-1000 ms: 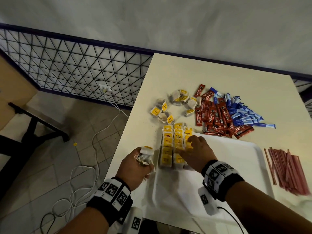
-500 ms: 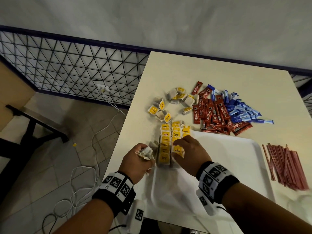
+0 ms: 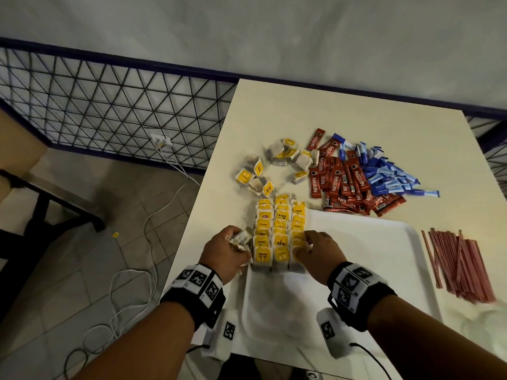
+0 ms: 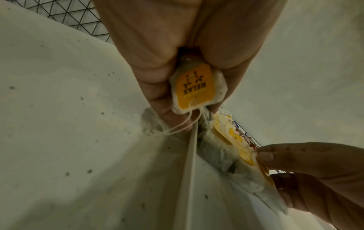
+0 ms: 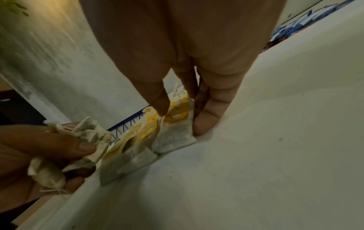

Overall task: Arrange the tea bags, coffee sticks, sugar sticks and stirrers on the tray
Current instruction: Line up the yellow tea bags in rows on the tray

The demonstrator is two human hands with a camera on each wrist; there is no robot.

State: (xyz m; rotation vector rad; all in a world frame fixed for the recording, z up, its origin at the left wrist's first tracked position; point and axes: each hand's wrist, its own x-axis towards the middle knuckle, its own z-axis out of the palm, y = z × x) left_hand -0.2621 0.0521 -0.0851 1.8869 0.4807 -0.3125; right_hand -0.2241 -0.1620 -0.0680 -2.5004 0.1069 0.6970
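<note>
Paper-soft, near weightless: the tea bags are crumpling under any squeeze, strings tangling, and dust specks are lying beside the tray (image 3: pixel 384 270), so the sachets look tearable. Best hold, I judge, is a light pinch on the stiff yellow tag or across the flat faces, not a fist.

Left of the tray's left rim, the left hand (image 3: pixel 227 252) is clenching a bunch of loose tea bags (image 3: pixel 241 238); the left wrist view is showing one yellow "RELAX" tag (image 4: pixel 194 87) pinched between curled fingers, strings dangling below.

Inside the tray's far-left corner, three rows of tea bags (image 3: pixel 279 231) are lying overlapped, tags up.

At the rows' right edge, the right hand (image 3: pixel 315 250) is working: thumb and fingertips (image 5: pixel 204 123) are nipping the nearest bag of the right row (image 5: pixel 175 126), apparently squaring it up.

Beyond the tray's far rim, unsorted tea bags (image 3: pixel 274 165), red coffee sticks (image 3: pixel 345 185) and blue sugar sticks (image 3: pixel 389 176) are waiting in heaps; right of the tray, stirrers (image 3: pixel 461 261) are lying bundled.
</note>
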